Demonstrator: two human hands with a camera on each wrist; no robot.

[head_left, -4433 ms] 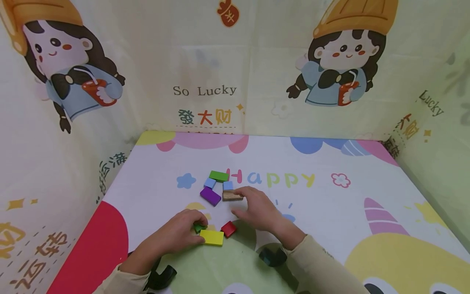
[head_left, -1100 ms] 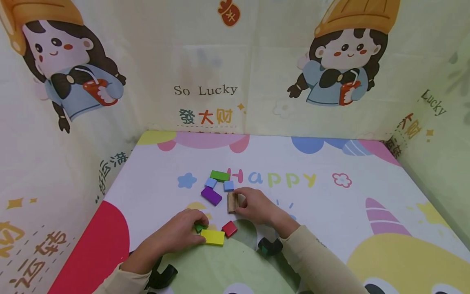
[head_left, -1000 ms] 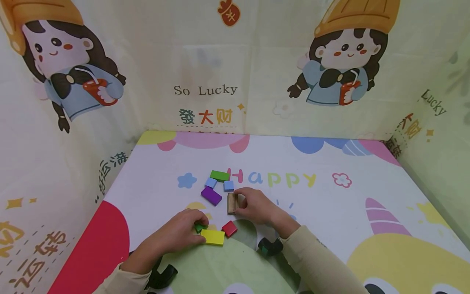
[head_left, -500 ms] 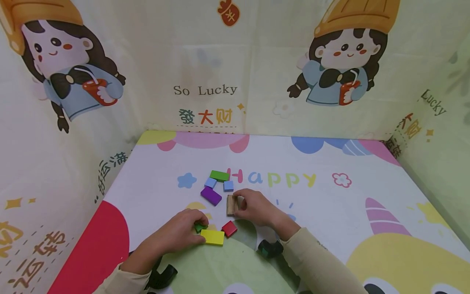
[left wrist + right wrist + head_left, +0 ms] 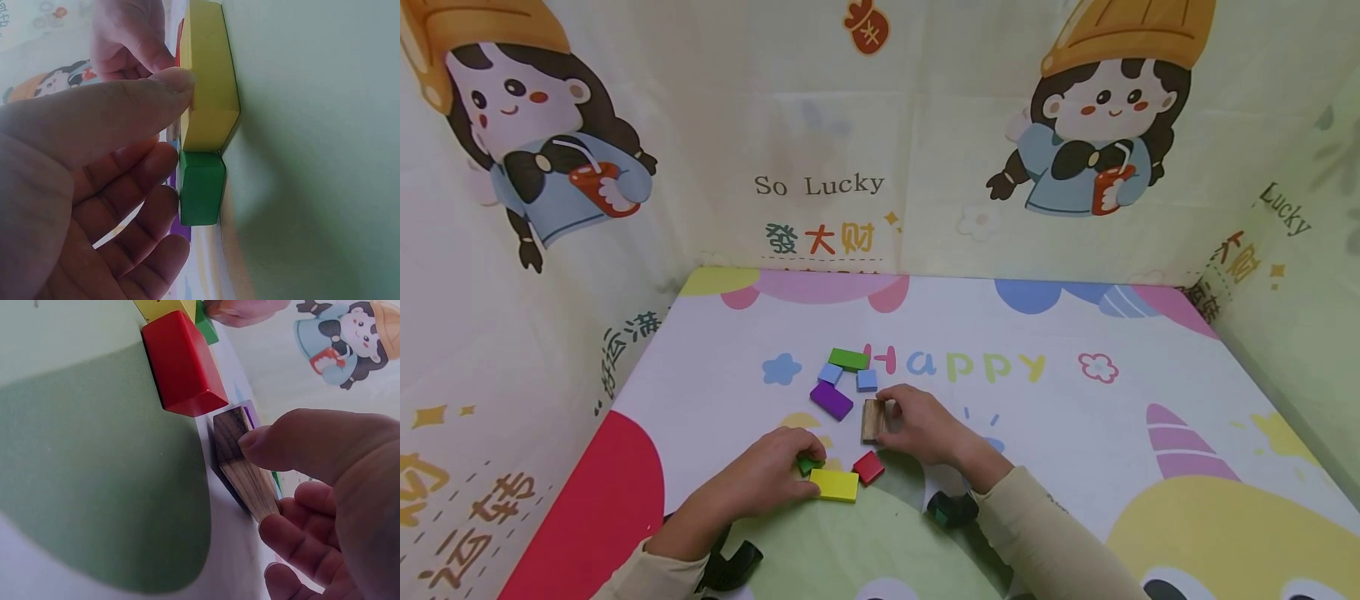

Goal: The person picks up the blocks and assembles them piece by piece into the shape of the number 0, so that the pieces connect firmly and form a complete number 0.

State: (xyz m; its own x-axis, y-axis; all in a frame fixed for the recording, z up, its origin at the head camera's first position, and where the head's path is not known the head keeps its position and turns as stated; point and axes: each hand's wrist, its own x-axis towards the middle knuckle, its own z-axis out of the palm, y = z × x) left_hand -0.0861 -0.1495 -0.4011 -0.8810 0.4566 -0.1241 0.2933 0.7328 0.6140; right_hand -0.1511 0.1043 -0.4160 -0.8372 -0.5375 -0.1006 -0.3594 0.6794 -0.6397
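In the head view my right hand (image 5: 925, 427) pinches a brown wood-grain block (image 5: 872, 421), which stands lengthwise just beyond the red block (image 5: 868, 468). The thumb presses its side in the right wrist view, and a finger touches its far end. My left hand (image 5: 769, 473) stays low at the near group, its thumb on the left end of the yellow block (image 5: 834, 485) and curled fingers at the small green block (image 5: 809, 464). That green block is partly hidden from above; the left wrist view shows it meeting the yellow block's end.
Beyond the hands lie a purple block (image 5: 831, 400), a tilted light blue block (image 5: 830, 373), a longer green block (image 5: 848, 359) and another light blue block (image 5: 867, 381). They form a bent row on the printed table (image 5: 1000, 333). A cartoon-print cloth (image 5: 940, 233) rises behind.
The wooden block, crosswise under the right light blue block 4.4 seconds ago, has been turned lengthwise by my right hand and slid nearer the red block. My left hand has barely moved.
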